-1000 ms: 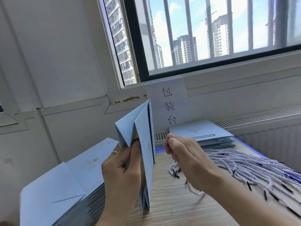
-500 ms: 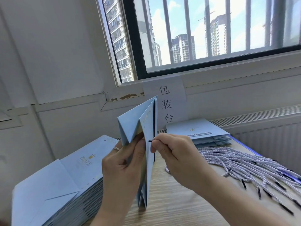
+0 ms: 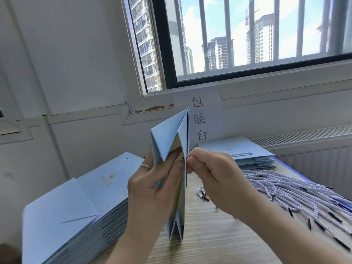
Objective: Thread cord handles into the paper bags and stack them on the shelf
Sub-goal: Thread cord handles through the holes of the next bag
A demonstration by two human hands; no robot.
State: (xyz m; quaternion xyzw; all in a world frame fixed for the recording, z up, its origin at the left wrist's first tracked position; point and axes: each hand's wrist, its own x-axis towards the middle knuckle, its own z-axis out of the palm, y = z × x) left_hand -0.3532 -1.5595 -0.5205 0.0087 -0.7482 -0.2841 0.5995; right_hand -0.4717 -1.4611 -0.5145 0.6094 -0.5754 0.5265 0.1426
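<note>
Light-blue paper bag (image 3: 171, 138) is standing upright on its folded bottom edge on the wooden table (image 3: 209, 244), centre of view. Left hand (image 3: 152, 189) is gripping it: thumb on the near panel, fingers curled round the back. Right hand (image 3: 213, 176) is pinching the black tip of a cord (image 3: 200, 193) between thumb and forefinger and holding it against the bag's panel; hole not discernible. Loose cords (image 3: 285, 189) are lying at right. Flat bags (image 3: 76, 206) are sitting stacked at left, and a lower stack (image 3: 238, 151) behind.

White paper sign (image 3: 198, 119) w/ black characters under barred window (image 3: 247, 35); white radiator (image 3: 314, 155) beyond the desk's (image 3: 209, 244) far right edge.
</note>
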